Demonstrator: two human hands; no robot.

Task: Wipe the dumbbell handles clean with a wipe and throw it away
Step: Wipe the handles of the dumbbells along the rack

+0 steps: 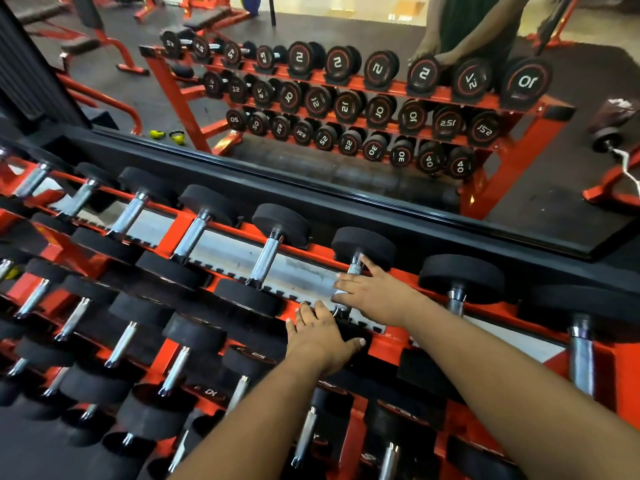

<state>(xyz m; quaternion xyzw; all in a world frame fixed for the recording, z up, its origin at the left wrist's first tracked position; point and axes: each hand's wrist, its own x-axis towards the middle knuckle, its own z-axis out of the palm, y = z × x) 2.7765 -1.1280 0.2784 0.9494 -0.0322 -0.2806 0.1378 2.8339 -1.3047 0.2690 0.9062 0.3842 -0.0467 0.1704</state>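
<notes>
Dumbbell handles (265, 260) were bright chromed metal, finely knurled along the grip. Dumbbell heads (281, 223) looked matt black, rubber-like, faintly grainy. Rack (382, 344) was glossy orange-red painted metal. Mirror (346, 98) behind was smooth and reflective, with a black frame.
</notes>
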